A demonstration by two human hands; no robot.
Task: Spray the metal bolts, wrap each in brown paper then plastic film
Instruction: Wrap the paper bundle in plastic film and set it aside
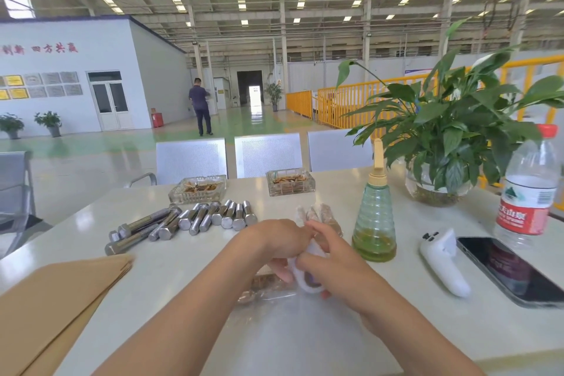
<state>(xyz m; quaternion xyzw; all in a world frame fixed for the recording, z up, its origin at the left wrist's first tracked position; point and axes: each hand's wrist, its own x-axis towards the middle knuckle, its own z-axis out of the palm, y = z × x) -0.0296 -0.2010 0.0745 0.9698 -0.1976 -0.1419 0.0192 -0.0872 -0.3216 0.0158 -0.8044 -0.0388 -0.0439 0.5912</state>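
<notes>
Your two hands meet at the table's center over a sheet of plastic film (293,323) spread on the white table (427,330). On the film's far edge lies a brown-paper-wrapped bolt (265,282), partly hidden by your hands. Your left hand (274,241) has its fingers curled down onto a small white object (300,276), and your right hand (328,256) curls round the same object from the other side; looks like a film cutter or tape holder, but it's too covered to tell for sure. Both hands are closed on it, touching each other.

Just behind your hands, a few finished bundles (317,215) sit together, brown paper under clear film. To their left is the pile of bare metal bolts (183,221), approx. a dozen or more, short ones in a row w/ heads toward you, longer ones angled at the left. Brown paper sheets (58,305) are stacked at the near left corner.

Right of your hands stands the green spray bottle (374,223), upright, w/ a little yellowish liquid in the bottom. Further right: a white handheld device (444,262), a dark phone (512,272) lying flat, and a water bottle (529,189) w/ red label. A potted plant (451,131) in a glass bowl sits at the far right. Two glass ashtrays (198,188) sit along the far edge, w/ perforated metal chairs (265,152) behind the table.
</notes>
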